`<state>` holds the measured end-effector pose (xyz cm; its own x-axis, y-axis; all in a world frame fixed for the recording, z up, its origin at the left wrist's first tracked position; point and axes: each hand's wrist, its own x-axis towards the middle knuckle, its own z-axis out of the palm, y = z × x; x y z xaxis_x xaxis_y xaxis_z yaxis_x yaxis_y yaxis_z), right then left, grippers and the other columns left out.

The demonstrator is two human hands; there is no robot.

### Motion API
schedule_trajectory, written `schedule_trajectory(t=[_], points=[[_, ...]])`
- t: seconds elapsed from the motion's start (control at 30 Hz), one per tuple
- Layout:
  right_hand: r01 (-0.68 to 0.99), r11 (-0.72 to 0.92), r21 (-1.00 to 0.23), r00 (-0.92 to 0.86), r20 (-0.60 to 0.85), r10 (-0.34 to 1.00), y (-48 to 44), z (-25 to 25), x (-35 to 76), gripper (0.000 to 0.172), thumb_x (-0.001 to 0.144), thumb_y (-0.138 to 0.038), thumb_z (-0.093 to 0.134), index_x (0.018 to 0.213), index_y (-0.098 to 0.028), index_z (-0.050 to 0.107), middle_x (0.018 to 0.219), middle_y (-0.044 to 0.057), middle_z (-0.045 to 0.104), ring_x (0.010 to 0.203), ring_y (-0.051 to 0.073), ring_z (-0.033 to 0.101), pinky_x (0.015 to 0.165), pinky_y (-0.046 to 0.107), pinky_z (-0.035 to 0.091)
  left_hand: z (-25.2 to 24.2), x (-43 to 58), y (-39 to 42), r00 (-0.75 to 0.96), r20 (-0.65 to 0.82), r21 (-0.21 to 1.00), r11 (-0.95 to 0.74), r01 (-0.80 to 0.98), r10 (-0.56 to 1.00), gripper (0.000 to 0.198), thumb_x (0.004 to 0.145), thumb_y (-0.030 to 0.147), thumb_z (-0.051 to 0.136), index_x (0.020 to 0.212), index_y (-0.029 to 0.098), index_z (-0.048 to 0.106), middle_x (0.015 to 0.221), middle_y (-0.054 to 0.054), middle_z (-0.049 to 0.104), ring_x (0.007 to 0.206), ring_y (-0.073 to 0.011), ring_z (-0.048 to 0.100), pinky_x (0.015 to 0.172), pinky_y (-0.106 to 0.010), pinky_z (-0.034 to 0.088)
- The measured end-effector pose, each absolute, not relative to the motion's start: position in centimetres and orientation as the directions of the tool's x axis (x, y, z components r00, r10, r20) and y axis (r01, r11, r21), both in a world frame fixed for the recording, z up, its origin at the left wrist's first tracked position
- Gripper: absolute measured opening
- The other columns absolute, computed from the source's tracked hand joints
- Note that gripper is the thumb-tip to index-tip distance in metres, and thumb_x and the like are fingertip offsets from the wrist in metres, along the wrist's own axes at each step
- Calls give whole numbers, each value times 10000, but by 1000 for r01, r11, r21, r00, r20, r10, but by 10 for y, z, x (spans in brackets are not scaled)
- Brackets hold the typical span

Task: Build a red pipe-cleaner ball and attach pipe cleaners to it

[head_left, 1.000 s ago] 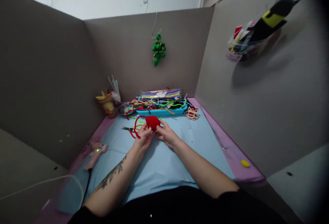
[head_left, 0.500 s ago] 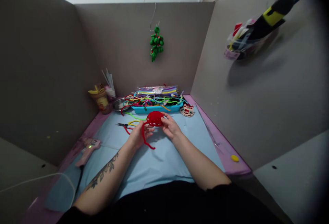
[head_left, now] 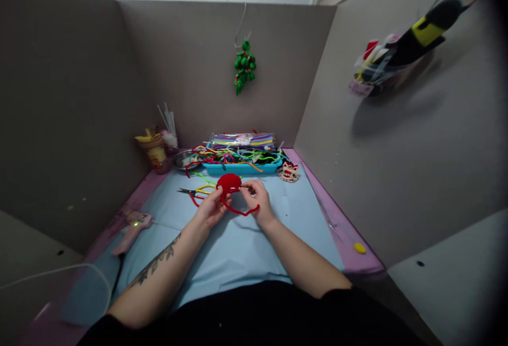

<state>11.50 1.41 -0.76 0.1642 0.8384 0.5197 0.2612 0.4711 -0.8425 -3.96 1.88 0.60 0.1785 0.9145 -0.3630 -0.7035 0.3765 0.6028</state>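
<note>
Over the mat, my left hand (head_left: 212,207) grips a rounded red pipe cleaner piece (head_left: 229,182) by its lower left side, thumb on the front. Small pale gaps show along the piece's lower edge. From it a loose red tail (head_left: 241,212) curves down and right, its tip in front of my right wrist. My right hand (head_left: 257,198) is closed in a pinch at the right edge of the piece; its fingertips are small and partly hidden. Scissors with yellow and red handles (head_left: 194,192) lie just left of the piece, their blades pointing left.
A blue tray (head_left: 242,169) of tangled pipe cleaners stands at the back, beside a metal dish (head_left: 184,160) and a beige-and-red ornament (head_left: 289,172). A pink glue gun (head_left: 133,232) with a green light lies left. A yellow disc (head_left: 360,248) sits right. Grey panels (head_left: 222,108) enclose the table.
The red piece has moved slightly left and turned. My right hand has shifted from gripping its face to a pinch at its right edge. The red tail has swung right.
</note>
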Motion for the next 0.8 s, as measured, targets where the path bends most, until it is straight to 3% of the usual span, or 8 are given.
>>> schedule_trajectory(t=[0.17,0.4,0.67,0.8], points=[[359,570,-739,45,624,780,12,-7,114,127,799,-247,575,870,-245,679,893,58,639,867,213,570,825,373,477,0,-38,18,204,-320,630,369,-684,925,69,886,143,555,906,122,618,704,-36,689,594,-113,659,583,-209,565],[229,510,-829,44,532,845,14,-10,115,87,799,-297,612,816,-307,697,878,56,627,962,261,518,993,445,362,-1,-37,12,242,-141,722,266,-639,960,192,810,187,664,988,117,678,954,-83,721,779,-149,672,731,-259,551],[267,518,-813,82,555,828,13,-2,115,109,791,-262,582,732,-275,673,829,56,614,889,240,527,913,409,394,7,-35,7,278,-69,772,228,-594,958,276,823,223,646,1078,123,667,1042,-109,711,896,-187,668,784,-280,531],[248,455,-855,117,492,863,15,-2,115,82,763,-246,598,717,-259,666,810,34,606,824,208,538,812,358,438,7,-35,7,262,-63,783,211,-586,963,261,826,211,637,1069,122,668,1041,-103,712,856,-170,670,749,-265,541]])
